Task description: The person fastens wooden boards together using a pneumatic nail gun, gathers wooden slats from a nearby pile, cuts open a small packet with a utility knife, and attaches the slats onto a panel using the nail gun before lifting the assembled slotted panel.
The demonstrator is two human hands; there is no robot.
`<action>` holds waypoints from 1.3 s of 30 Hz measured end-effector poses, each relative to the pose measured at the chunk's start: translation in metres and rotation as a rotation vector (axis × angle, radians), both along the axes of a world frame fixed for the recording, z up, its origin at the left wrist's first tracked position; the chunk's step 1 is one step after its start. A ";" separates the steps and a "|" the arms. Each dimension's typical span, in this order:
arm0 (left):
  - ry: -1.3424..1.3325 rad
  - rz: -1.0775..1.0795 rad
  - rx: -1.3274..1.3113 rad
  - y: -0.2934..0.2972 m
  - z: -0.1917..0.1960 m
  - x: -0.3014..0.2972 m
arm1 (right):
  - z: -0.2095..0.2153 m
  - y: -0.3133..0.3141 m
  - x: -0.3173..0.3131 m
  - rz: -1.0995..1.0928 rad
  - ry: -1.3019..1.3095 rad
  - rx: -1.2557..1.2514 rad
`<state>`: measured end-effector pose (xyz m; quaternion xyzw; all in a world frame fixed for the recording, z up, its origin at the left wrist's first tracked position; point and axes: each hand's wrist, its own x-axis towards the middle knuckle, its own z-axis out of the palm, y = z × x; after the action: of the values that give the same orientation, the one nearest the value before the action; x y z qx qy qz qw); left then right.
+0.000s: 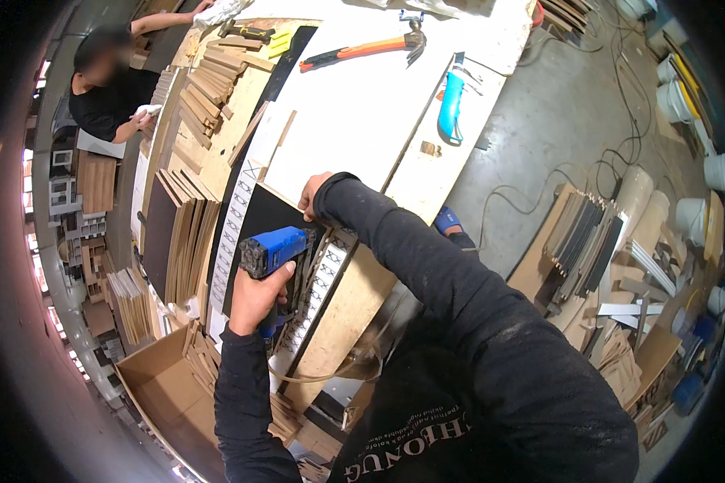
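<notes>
— Blue nailer (271, 251) gripped tight in the left hand (256, 298), nose down on the black panel (259, 216).
— Right hand (311, 193) presses fingers flat on its edge; fastening, I'd say. Next shot needs steady aim.

counts on and around the worktop

one blue nail gun (272, 251) at centre, one orange-handled hammer (362, 48) at top, one light blue tool (451, 105) upper right, two hands (256, 296) of the wearer, one other person (109, 84) upper left, several white buckets (675, 101) at right.
</notes>
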<state>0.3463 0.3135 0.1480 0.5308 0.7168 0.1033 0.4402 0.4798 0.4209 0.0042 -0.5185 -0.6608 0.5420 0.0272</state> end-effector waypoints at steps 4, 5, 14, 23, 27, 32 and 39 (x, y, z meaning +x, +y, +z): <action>0.018 -0.014 -0.025 0.004 -0.002 0.000 | 0.000 -0.001 -0.001 -0.035 0.014 0.059; 0.019 -0.015 -0.027 0.004 -0.002 0.000 | -0.001 0.000 -0.001 -0.037 0.015 0.057; 0.099 -0.078 -0.050 0.006 0.004 -0.003 | -0.006 0.003 -0.010 -0.024 -0.025 0.098; -0.256 0.410 0.135 -0.118 0.025 -0.077 | -0.047 -0.056 0.053 -0.504 0.777 0.123; -0.252 0.684 0.215 -0.210 0.018 -0.127 | -0.019 -0.144 0.101 -0.592 0.673 -0.024; -0.357 1.019 0.347 -0.299 -0.017 -0.194 | -0.070 -0.258 0.123 -0.653 0.537 -0.110; -0.017 1.071 0.417 -0.361 -0.064 -0.300 | -0.015 -0.240 0.071 -0.424 0.490 -0.013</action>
<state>0.0466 -0.0473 0.0841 0.1682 0.8466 0.4553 0.2182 0.5504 0.1812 -0.0110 -0.4990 -0.5083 0.6371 0.2944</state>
